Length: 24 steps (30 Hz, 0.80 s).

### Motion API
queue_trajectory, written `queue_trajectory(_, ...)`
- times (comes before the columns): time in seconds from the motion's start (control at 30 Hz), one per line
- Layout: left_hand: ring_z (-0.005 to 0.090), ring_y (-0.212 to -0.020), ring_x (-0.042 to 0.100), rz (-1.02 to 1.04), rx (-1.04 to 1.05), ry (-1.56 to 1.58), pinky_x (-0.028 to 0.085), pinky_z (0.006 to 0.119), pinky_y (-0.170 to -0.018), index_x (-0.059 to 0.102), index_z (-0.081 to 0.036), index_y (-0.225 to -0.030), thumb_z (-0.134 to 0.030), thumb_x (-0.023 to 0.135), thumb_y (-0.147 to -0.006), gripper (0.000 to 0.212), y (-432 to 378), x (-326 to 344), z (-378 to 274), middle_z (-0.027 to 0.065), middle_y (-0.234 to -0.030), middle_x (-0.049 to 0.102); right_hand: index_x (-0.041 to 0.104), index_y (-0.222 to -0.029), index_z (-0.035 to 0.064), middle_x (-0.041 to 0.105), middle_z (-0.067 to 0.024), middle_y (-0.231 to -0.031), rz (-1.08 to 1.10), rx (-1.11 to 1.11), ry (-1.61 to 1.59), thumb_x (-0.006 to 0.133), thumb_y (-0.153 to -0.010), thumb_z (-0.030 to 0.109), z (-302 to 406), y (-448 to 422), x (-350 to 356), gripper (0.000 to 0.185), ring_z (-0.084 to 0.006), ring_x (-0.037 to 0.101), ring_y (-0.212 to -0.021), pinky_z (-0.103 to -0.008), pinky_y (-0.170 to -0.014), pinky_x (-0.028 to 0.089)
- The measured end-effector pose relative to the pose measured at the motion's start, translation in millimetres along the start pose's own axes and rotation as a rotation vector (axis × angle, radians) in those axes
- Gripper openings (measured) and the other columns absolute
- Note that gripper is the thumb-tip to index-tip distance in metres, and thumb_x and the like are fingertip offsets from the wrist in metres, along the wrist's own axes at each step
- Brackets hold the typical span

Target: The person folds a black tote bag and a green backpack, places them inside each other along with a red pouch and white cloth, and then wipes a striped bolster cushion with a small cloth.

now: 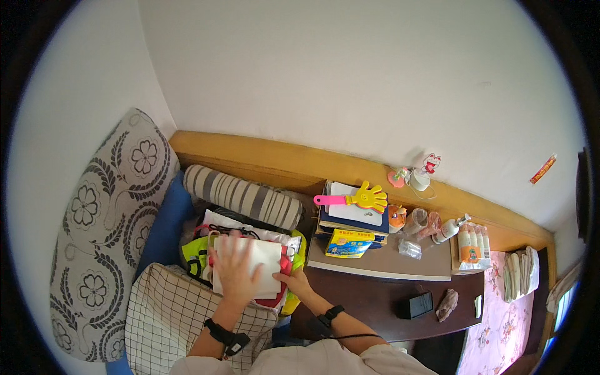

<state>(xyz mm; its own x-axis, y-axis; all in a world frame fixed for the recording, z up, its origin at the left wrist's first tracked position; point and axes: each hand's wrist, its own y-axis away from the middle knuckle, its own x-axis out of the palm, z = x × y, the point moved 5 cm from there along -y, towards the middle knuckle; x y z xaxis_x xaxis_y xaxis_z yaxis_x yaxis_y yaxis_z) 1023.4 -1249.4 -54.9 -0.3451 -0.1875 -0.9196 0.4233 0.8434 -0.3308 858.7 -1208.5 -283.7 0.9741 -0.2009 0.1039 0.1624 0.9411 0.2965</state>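
Observation:
My left hand (233, 272), slightly blurred, is spread over a flat white paper or bag (262, 267) with its fingers apart. At that white piece's right edge rests the thumb of my right hand (296, 282); the other fingers are partly hidden, so I cannot tell whether they grip it. Beneath it lies a red and white item (285, 267) on a pile of folded bags. A fluorescent yellow-green bag (194, 255) shows on the left of the pile, and a yellow bag (293, 303) shows on the right. Dark cords (239, 230) lie at the pile's back.
A striped bolster (243, 196) lies behind the pile, a checked cloth (187, 318) in front. A floral cushion (112, 234) leans left. On the desk (347, 293) at right are stacked books (323, 219), a hand clapper (368, 199), a yellow box (349, 243) and a pump bottle (447, 230).

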Motion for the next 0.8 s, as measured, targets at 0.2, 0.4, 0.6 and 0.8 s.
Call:
queue_trajectory(0.2,0.0413,-0.151,0.019,0.159,0.017,-0.109,0.005,0.07,-0.116,0.041,-0.02,-0.154,-0.048,0.063,-0.09,0.073,21,90,50,0.0148,-0.162,0.028,0.045,-0.14,-0.0035,0.065,-0.0219,-0.122,-0.019,0.022,0.29,0.081,-0.082,0.038,62,15,17,0.079,-0.0316,0.064,-0.113,-0.038,-0.095,0.05)
queue_trajectory(0.4,0.0392,-0.151,0.019,0.152,0.01,-0.149,0.003,0.069,-0.117,0.04,-0.021,-0.154,-0.049,0.061,-0.091,0.073,11,135,80,0.0143,-0.163,0.027,0.031,-0.151,-0.0047,0.049,-0.0348,-0.138,0.01,0.048,0.748,0.075,-0.085,0.045,73,20,12,0.094,-0.0436,0.052,-0.129,-0.0427,-0.104,0.046)
queue_trajectory(0.6,0.0359,-0.153,0.018,0.09,0.068,-0.175,0.0,0.071,-0.116,0.044,-0.018,-0.152,-0.035,0.07,-0.083,0.075,11,143,65,0.0114,-0.164,0.028,0.055,-0.131,-0.0036,0.064,-0.0176,-0.116,0.269,-0.262,0.333,0.071,-0.091,0.016,198,100,-56,0.047,-0.0257,0.066,-0.104,-0.0336,-0.088,0.054)
queue_trajectory(0.8,0.0321,-0.153,0.017,0.254,-0.009,-0.274,0.0,0.07,-0.116,0.033,-0.024,-0.158,-0.031,0.058,-0.096,0.067,14,124,77,0.0065,-0.166,0.023,0.064,-0.116,-0.0009,0.065,-0.0124,-0.103,0.507,-0.749,0.011,0.06,-0.098,0.009,365,249,-92,0.02,-0.0284,0.062,-0.094,-0.039,-0.078,0.051)
